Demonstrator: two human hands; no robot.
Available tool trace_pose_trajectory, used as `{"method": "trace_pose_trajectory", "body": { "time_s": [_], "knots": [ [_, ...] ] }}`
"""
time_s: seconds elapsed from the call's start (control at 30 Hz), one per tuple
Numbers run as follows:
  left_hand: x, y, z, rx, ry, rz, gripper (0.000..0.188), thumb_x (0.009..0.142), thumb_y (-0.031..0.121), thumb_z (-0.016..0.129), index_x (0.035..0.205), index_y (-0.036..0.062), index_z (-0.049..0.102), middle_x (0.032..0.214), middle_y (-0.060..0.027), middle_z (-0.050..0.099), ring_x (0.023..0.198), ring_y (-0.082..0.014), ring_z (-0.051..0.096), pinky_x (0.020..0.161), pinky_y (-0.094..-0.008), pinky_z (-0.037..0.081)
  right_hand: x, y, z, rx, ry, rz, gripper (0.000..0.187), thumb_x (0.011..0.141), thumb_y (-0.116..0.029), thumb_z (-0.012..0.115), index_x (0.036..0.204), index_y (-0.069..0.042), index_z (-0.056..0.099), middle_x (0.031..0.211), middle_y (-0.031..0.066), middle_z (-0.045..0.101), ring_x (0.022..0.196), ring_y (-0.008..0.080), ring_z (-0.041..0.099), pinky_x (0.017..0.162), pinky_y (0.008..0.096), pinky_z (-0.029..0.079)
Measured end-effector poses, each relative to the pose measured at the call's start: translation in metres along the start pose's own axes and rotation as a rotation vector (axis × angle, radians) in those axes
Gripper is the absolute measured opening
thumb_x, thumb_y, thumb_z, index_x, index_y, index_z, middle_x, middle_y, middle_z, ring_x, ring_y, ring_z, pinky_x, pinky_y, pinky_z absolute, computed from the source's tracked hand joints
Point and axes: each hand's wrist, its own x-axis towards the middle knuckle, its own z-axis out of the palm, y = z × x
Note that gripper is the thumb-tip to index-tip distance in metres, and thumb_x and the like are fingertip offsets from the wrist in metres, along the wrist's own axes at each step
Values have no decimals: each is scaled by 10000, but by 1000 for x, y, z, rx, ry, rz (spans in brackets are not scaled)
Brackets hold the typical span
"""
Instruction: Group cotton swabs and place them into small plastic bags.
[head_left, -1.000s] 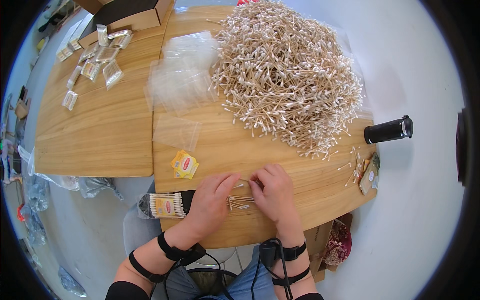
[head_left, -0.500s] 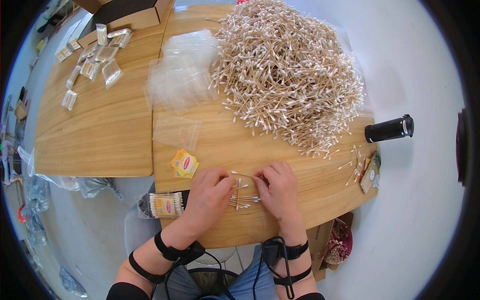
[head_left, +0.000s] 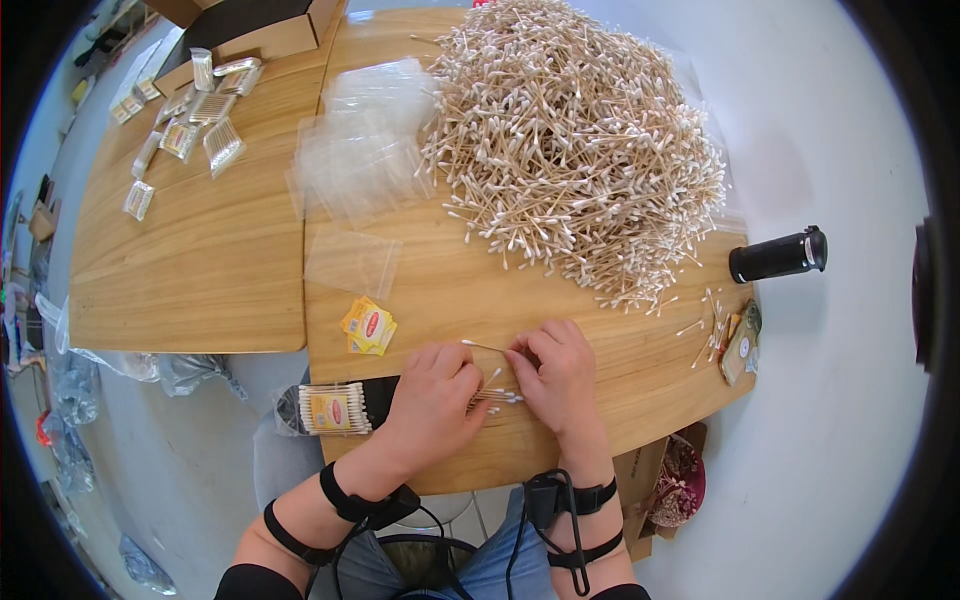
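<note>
My right hand (head_left: 557, 378) pinches a cotton swab (head_left: 485, 346) between thumb and fingertips, and its white tip points left. My left hand (head_left: 433, 393) is closed over a small bunch of cotton swabs (head_left: 497, 396) lying on the table. Their white tips stick out on its right side, while its fingers hide the rest. Left of this hand, a packed row of cotton swabs (head_left: 311, 409) with a yellow label card lies in a clear bag, beside a black strip (head_left: 379, 398). Several yellow cards (head_left: 369, 328) lie stacked just beyond.
A large heap of cotton swabs (head_left: 580, 150) covers the far right of the table. Clear plastic bags (head_left: 360, 150) lie beside it. Filled packets (head_left: 210, 108) and a cardboard box (head_left: 270, 42) are on the left table. A black cylinder (head_left: 778, 257) lies by the right edge.
My left hand has moved slightly right and down, from beside the swabs to over the bunch, closing on it. My right hand stays nearly still with its swab.
</note>
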Motion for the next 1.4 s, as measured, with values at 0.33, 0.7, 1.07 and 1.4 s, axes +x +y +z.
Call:
{"method": "trace_pose_trajectory", "body": {
  "time_s": [0.33,0.7,1.07,1.4],
  "knots": [
    [-2,-11,-2,-35,-73,4,104,780,95,735,852,55,669,913,-88,613,876,-298,607,760,-409,482,0,0,-2,9,-13,-2,109,705,-46,759,758,-73,667,752,66,584,768,285,563,669,391,469],
    [0,-11,-2,-90,47,-23,140,745,71,759,841,53,658,918,-89,612,860,-298,603,750,-402,493,-1,3,-2,49,9,-16,102,703,-37,767,762,-65,688,721,66,589,727,271,556,634,380,450],
    [0,-17,2,-8,-23,49,148,744,58,749,822,26,627,957,-109,601,922,-315,587,805,-406,473,-1,3,-2,52,-15,-4,94,720,-57,755,765,-70,673,756,69,598,769,286,575,664,396,472],
    [2,-11,0,-21,71,-23,160,788,92,734,928,38,680,1049,-143,595,960,-323,582,844,-409,467,-8,10,-14,215,-124,56,87,767,-74,743,835,-59,691,867,99,625,860,304,598,752,397,499]
  ]
}}
